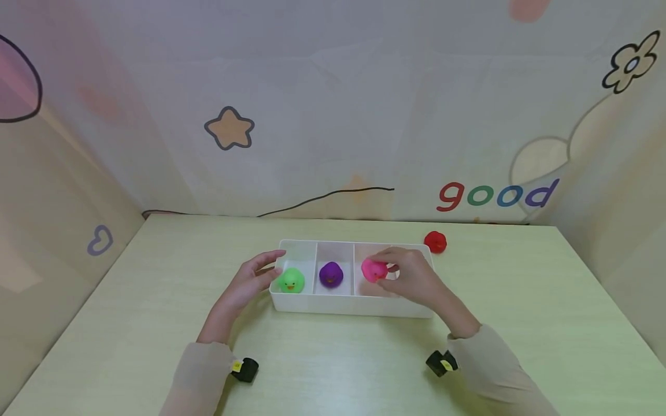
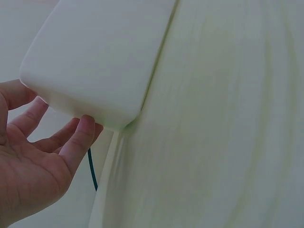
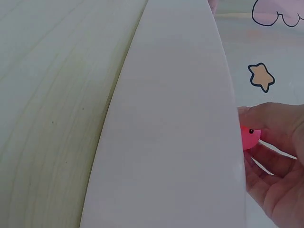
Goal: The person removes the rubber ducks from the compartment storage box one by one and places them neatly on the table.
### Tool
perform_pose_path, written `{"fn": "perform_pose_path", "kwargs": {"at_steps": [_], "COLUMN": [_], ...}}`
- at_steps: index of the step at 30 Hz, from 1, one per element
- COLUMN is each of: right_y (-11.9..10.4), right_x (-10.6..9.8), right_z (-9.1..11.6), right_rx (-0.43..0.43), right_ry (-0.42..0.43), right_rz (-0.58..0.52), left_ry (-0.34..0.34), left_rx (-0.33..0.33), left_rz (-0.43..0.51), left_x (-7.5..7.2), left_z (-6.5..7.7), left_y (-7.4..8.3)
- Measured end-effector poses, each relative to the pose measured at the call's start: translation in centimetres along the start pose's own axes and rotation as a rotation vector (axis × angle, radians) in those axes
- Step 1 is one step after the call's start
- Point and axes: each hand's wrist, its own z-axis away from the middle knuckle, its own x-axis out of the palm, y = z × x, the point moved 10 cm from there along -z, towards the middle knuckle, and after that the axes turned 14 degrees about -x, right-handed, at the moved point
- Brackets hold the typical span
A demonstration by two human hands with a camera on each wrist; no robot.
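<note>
Tabletop (image 1: 333,358) of pale, streaked wood grain bore a smooth white tray (image 1: 351,305), round-cornered, with three compartments. At the tray's left end, the left hand (image 1: 255,277) touched the wall with fingers spread. Over the tray's right compartment, the right hand (image 1: 414,274) pinched a rounded, dark-eyed pink toy duck (image 1: 373,270) between thumb and fingers. A green duck (image 1: 291,281) sat in the tray's left compartment, a purple duck (image 1: 330,275) in the middle, a red toy (image 1: 436,242) beside the tray's far right corner.

On my screen I read "good" (image 1: 498,195) on the backdrop (image 1: 338,127); the yellow labels (image 1: 236,366) on the wrist cameras (image 1: 248,371) are too small.
</note>
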Motion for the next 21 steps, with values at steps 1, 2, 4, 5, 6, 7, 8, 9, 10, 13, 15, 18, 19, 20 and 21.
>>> {"fn": "perform_pose_path", "kwargs": {"at_steps": [1,2,4,5,6,7,8,9,10,13,15,18,19,20,21], "right_y": [0.2,0.3,0.8,1.0,1.2,1.5,1.7,1.9,2.1,2.7,2.9,3.5,3.7,3.9,4.2], "right_x": [-0.2,-0.5,-1.0,-1.3,-1.6,-1.8,-2.1,-2.4,-2.6,-3.3,-3.8,-4.5,-4.7,-4.9,-5.0], "right_z": [0.2,0.3,0.7,0.8,1.0,1.2,1.4,1.6,1.8,2.2,2.5,2.8,2.9,3.1,3.3], "right_rx": [0.01,0.022,0.057,0.076,0.096,0.117,0.137,0.155,0.171,0.203,0.213,0.235,0.246,0.259,0.275], "right_ry": [0.012,0.025,0.049,0.061,0.073,0.082,0.094,0.103,0.11,0.131,0.142,0.159,0.162,0.164,0.163], "right_rz": [-0.008,-0.016,-0.026,-0.032,-0.036,-0.038,-0.042,-0.046,-0.05,-0.058,-0.061,-0.061,-0.06,-0.06,-0.058], "left_ry": [-0.002,-0.003,-0.005,-0.006,-0.006,-0.008,-0.009,-0.011,-0.011,-0.016,-0.011,-0.003,-0.002,0.0,-0.001], "left_rx": [-0.001,-0.002,-0.004,-0.005,-0.005,-0.003,-0.001,0.001,0.002,0.011,0.009,0.004,0.003,-0.001,-0.001], "left_rz": [0.002,0.003,0.006,0.006,0.007,0.007,0.008,0.009,0.01,0.009,0.005,0.001,-0.003,-0.002,-0.003], "left_x": [0.0,0.0,0.0,0.0,0.0,0.0,0.0,0.0,0.0,0.0,-0.1,-0.1,-0.1,-0.1,-0.1], "left_z": [0.0,0.0,0.0,-0.1,-0.1,-0.1,-0.2,-0.2,-0.2,-0.3,-0.3,-0.3,-0.2,-0.2,-0.1], "left_y": [0.0,0.0,-0.1,-0.1,-0.1,-0.1,-0.1,-0.2,-0.2,-0.1,-0.2,-0.2,-0.2,-0.2,-0.2]}}
